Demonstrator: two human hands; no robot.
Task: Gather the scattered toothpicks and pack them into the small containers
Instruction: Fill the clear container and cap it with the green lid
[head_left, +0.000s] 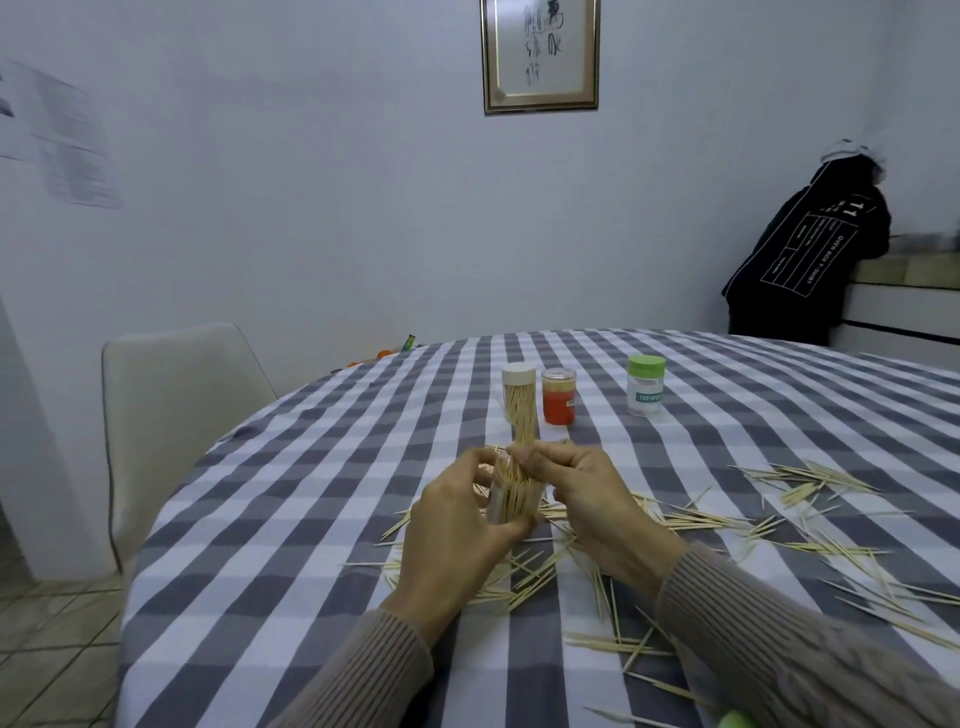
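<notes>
A round surface (322, 499) under a grey-and-white checked cloth fills the lower view. Near its middle the left hand (457, 535) is wrapped around a clear container (511, 501) crammed with toothpicks, while the right hand (587, 493) pinches a bundle (524, 421) standing out of its mouth. Loose toothpicks (810, 499) litter the cloth toward the right edge. Toward the far edge stand three jars: white-capped (518, 387), orange (559, 396), green-capped (645, 384). A pale chair (176, 400) sits at the left edge; a framed picture (540, 54) hangs on the wall.
</notes>
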